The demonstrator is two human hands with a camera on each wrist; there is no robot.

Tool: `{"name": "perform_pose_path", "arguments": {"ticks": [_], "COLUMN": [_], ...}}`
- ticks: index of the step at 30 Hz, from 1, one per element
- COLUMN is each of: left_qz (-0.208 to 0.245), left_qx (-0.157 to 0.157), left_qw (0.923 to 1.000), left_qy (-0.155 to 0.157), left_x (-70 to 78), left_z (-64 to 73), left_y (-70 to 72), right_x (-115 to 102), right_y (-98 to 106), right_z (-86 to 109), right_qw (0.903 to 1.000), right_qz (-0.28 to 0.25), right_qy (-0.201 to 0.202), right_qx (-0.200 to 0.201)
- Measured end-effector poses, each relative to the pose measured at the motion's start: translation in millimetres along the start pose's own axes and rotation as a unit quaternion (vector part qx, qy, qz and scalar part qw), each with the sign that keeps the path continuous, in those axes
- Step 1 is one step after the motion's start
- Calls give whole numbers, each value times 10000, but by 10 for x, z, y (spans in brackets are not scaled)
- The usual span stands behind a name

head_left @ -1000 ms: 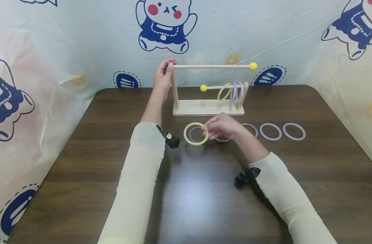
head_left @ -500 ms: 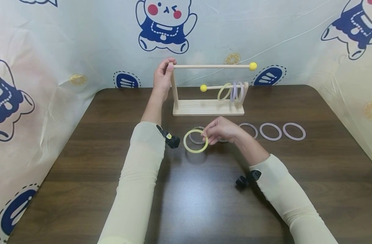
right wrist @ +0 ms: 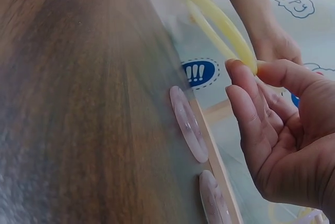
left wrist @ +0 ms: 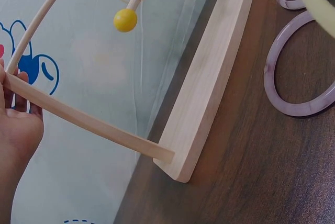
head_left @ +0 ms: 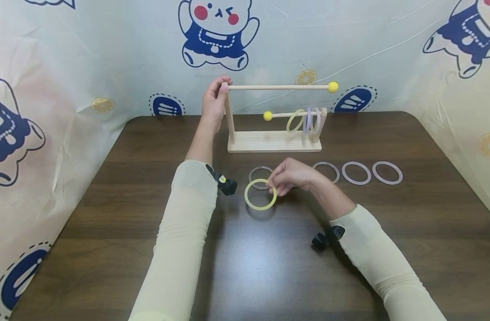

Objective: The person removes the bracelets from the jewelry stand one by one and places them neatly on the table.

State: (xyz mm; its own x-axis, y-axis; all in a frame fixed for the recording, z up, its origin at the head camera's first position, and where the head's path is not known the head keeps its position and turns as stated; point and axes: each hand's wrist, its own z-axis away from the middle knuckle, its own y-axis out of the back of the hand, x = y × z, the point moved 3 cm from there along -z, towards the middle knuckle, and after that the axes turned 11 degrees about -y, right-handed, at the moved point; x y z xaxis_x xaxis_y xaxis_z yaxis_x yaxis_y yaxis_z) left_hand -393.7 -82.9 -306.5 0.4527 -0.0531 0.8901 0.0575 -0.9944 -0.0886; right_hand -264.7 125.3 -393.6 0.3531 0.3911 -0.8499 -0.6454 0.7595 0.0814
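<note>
My left hand [head_left: 214, 100] grips the top of the left upright [left wrist: 89, 116] of a wooden bangle stand [head_left: 274, 142], thumb on the near side. My right hand [head_left: 293, 176] pinches a yellow bangle [head_left: 261, 208] by its right edge, between thumb and fingertips. In the head view that bangle overlaps the near part of a pale purple bangle [head_left: 250, 177] on the table. The right wrist view shows the yellow bangle [right wrist: 225, 20] edge-on, raised off the table. A yellow bangle [head_left: 289, 127] and several purple ones [head_left: 307, 120] hang on the stand's lower rod.
The stand's upper rod [head_left: 278, 87] is bare and ends in a yellow ball [head_left: 333, 87]. More purple bangles [head_left: 356, 183] lie in a row on the dark wooden table [head_left: 148, 214], one partly hidden by my right hand. A printed cloth [head_left: 128, 53] stands behind.
My right hand has drawn the yellow bangle toward me and down the head view, uncovering more of the purple bangle behind it. My left hand has stayed on the stand.
</note>
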Motion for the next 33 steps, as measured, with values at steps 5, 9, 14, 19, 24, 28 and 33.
{"name": "perform_pose_path", "arguments": {"ticks": [5, 9, 14, 19, 24, 28, 33], "left_qz": [-13, -11, -39, -40, -56, -59, -51], "left_qx": [13, 21, 19, 16, 7, 1, 24], "left_qw": [10000, 10000, 10000, 10000, 10000, 9999, 9999], "left_qy": [56, 24, 31, 64, 62, 89, 119], "left_x": [3, 9, 7, 8, 19, 22, 8], "left_z": [1, 3, 5, 7, 15, 17, 7], "left_y": [1, 0, -3, -6, -5, 0, 3], "right_x": [10, 29, 68, 87, 105, 114, 122], "right_y": [-21, -33, -35, -34, -52, -74, -82], "right_z": [8, 7, -19, -31, -35, -37, -55], "right_qw": [9999, 9996, 9987, 9974, 9960, 9950, 9923], "right_qz": [75, 200, 405, 634, 810, 922, 1191], "right_qy": [-86, -150, -283, -343, -385, -391, -341], "right_qx": [-87, -139, -106, 15, 0, -52, 11]}}
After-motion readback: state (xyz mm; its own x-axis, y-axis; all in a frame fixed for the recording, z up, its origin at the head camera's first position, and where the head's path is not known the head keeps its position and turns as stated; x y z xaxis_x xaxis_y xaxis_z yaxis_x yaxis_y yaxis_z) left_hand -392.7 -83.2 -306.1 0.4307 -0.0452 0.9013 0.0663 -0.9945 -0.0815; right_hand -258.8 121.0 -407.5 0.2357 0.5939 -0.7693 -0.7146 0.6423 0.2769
